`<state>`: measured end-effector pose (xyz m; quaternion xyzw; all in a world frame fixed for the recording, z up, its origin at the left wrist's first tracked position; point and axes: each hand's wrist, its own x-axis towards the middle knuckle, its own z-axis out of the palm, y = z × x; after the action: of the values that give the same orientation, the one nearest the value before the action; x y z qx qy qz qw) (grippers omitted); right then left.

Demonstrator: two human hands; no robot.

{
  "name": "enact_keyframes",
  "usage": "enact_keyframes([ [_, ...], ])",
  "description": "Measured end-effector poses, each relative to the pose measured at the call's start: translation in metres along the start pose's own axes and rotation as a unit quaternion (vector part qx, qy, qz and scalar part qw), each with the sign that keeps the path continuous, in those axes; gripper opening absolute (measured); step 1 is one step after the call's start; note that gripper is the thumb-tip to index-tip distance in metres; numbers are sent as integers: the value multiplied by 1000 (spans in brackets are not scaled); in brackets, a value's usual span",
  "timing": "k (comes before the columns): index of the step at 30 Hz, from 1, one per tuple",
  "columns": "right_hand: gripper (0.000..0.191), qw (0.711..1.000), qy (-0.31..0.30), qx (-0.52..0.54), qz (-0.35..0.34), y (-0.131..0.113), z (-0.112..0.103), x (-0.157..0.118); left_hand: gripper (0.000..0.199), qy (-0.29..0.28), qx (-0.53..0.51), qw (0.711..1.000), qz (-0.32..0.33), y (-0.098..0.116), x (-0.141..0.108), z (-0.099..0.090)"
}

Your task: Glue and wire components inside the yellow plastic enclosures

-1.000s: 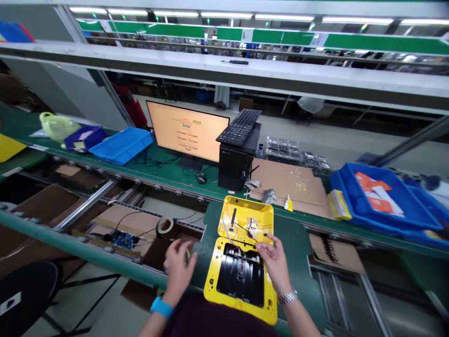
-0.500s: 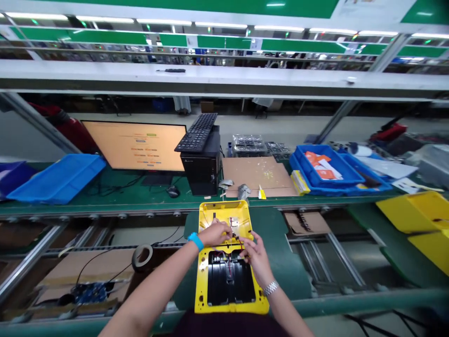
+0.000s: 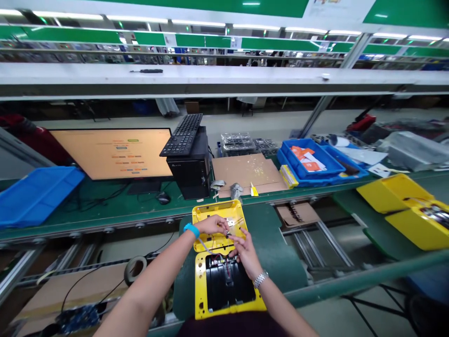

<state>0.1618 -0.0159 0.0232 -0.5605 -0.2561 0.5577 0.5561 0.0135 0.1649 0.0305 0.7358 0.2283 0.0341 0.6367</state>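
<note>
**A:** What is the left hand [image 3: 206, 225] doing?

**B:** It's reaching across the upper half of a yellow plastic housing [image 3: 206, 211], fingers partly curled and pointing toward a small pale electronic part [image 3: 229, 223]. A blue wristband [image 3: 191, 230] is circling its wrist.

**A:** And the right hand [image 3: 245, 255]?

**B:** It's coming up from below with a steel wristwatch [image 3: 260, 279] on its wrist, its fingertips [image 3: 232, 238] nearly meeting the left hand's. The fingers are half closed, but I can't tell whether either hand is gripping anything.

**A:** Where's the housing sitting?

**B:** It's lying open under both hands on a green mat [image 3: 280, 267], its lower half [image 3: 200, 285] resting just nearer the person, and thin wires [image 3: 206, 247] are running between the halves.

**A:** What's around the hands?

**B:** A roll of tape [image 3: 135, 269] is sitting below and left of the left hand, and a black computer tower [image 3: 189, 173] is standing ahead of both hands.
</note>
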Motion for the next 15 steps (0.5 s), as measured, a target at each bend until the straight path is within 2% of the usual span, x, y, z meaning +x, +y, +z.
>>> enact_keyframes([
  [4, 74, 1000, 14, -10, -5, 1, 1, -1, 26, 1, -21, 1000, -9, -2, -2, 3],
  [11, 71, 1000, 6, -30, -6, 5, -1, 1, 48, -36, -53, 997, -33, -7, -2, 10],
  [13, 66, 997, 1, -76, -18, 3, 0, 0, 50, -31, -67, 997, -40, -8, 0, 14],
  [15, 60, 978, 5, -198, -66, -3, 0, -3, 47, -19, -70, 996, -48, -11, 3, 19],
])
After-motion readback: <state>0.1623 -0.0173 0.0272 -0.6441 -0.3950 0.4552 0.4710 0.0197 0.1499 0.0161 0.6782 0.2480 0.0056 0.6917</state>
